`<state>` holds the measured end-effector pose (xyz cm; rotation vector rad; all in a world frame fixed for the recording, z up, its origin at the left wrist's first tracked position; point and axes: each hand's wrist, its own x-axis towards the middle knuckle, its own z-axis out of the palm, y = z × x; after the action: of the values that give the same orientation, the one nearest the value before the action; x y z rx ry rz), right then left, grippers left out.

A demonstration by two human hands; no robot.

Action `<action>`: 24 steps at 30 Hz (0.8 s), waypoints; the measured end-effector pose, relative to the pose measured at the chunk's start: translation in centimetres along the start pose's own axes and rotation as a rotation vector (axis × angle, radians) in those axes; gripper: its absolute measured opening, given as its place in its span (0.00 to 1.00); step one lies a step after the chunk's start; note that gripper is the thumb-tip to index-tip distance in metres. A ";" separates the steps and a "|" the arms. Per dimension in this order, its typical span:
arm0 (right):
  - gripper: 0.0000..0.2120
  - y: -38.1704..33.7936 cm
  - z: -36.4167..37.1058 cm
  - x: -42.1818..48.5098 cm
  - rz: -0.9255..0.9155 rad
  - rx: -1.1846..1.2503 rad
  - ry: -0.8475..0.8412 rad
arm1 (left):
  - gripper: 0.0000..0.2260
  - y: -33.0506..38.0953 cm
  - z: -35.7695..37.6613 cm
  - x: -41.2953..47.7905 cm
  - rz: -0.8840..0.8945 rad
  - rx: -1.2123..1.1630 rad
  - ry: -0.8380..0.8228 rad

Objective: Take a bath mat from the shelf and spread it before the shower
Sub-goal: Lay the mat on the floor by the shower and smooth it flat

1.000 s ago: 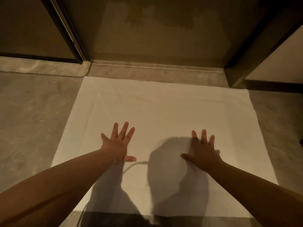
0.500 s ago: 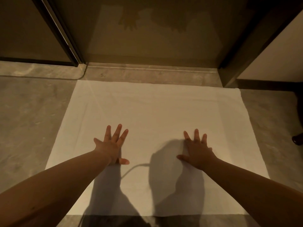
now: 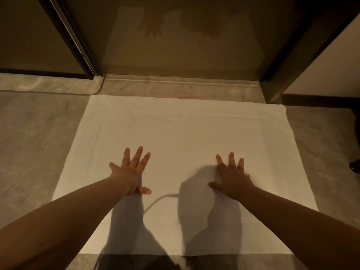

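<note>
1. The bath mat (image 3: 175,133), white and rectangular, lies spread flat on the grey stone floor (image 3: 35,143).
2. The mat's far edge runs just beside the raised stone threshold (image 3: 175,86) of the shower, roughly parallel to it; whether the two touch cannot be told.
3. Beyond the threshold stands the shower's glass door (image 3: 185,36), which dimly reflects the mat and both arms.
4. Dark frame posts rise on either side of that opening, the left post (image 3: 76,41) near the mat's far-left corner and the right post (image 3: 292,47) near its far-right corner.
5. The left hand (image 3: 130,174) rests palm down on the mat, left of the mat's middle, its fingers (image 3: 136,156) fanned wide apart and gripping nothing.
6. The right hand (image 3: 231,178) rests palm down right of the mat's middle, fingers likewise splayed and straight, thumb out to the side, holding nothing.
7. The two hands sit well apart, at about the same depth on the mat.
8. Shadows of the arms fall across the mat's near half, along with a thin curved shadow line between the hands.
9. A faint fold crease runs along the mat's left side.
10. A small dark object (image 3: 355,167) sits on the floor off the mat's right edge; too little shows to identify it.
</note>
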<state>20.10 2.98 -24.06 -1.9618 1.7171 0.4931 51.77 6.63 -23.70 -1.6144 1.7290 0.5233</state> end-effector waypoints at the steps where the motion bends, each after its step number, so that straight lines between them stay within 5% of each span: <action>1: 0.46 0.0 0.0 0.0 0.000 0.000 0.000 | 0.53 0.0 0.0 0.0 0.001 0.001 -0.002; 8: 0.46 0.3 0.2 0.2 -0.009 0.002 -0.003 | 0.53 -0.1 0.1 0.1 0.011 0.018 0.007; 12: 0.46 0.6 0.6 0.0 -0.021 -0.046 0.043 | 0.47 -0.3 0.5 0.2 0.109 0.033 0.152; 19: 0.45 1.0 1.2 -0.1 -0.510 -0.368 0.047 | 0.36 1.9 1.5 -0.1 0.362 0.157 0.330; 24: 0.48 0.2 1.9 0.1 -0.451 -0.336 -0.039 | 0.39 4.1 1.5 0.1 0.354 0.189 0.256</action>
<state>20.04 3.92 -25.68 -2.4646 1.1651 0.6760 48.08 8.20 -25.46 -1.2925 2.2041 0.3126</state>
